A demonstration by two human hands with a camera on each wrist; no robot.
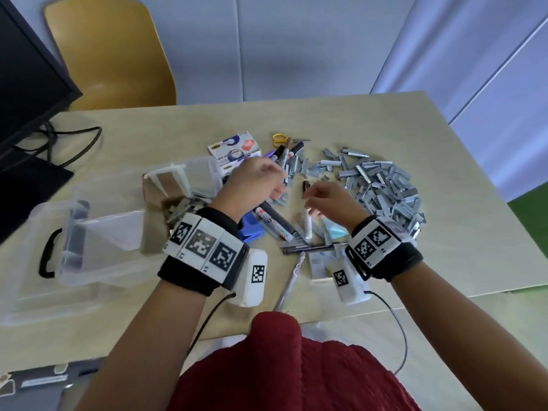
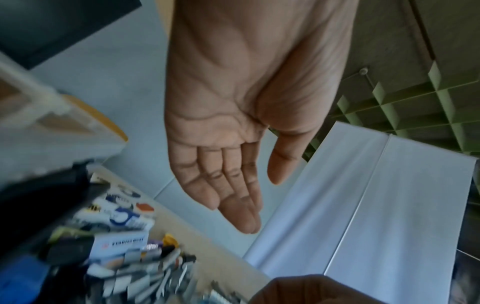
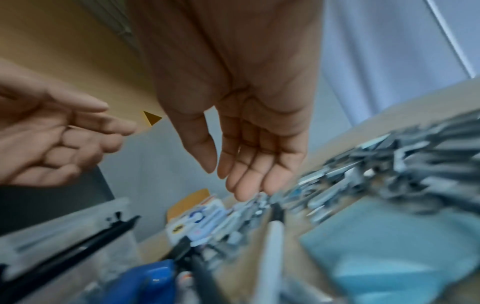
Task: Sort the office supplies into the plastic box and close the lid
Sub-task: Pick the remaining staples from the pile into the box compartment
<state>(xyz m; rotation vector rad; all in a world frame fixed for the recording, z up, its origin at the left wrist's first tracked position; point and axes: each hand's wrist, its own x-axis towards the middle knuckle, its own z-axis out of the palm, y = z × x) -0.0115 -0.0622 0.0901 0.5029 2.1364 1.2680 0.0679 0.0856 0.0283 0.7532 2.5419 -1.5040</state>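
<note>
The clear plastic box (image 1: 98, 241) lies at the table's (image 1: 444, 262) left, lid open; staple strips (image 1: 382, 185) and markers (image 1: 275, 218) are heaped to its right, where left hand (image 1: 252, 185) and right hand (image 1: 329, 200) hover, fingers relaxed, holding nothing

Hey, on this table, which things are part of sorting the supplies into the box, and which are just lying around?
Part of the job:
plastic box
staples
markers
scissors
blue stapler
small printed boxes

Just there:
monitor
cables
yellow chair
</note>
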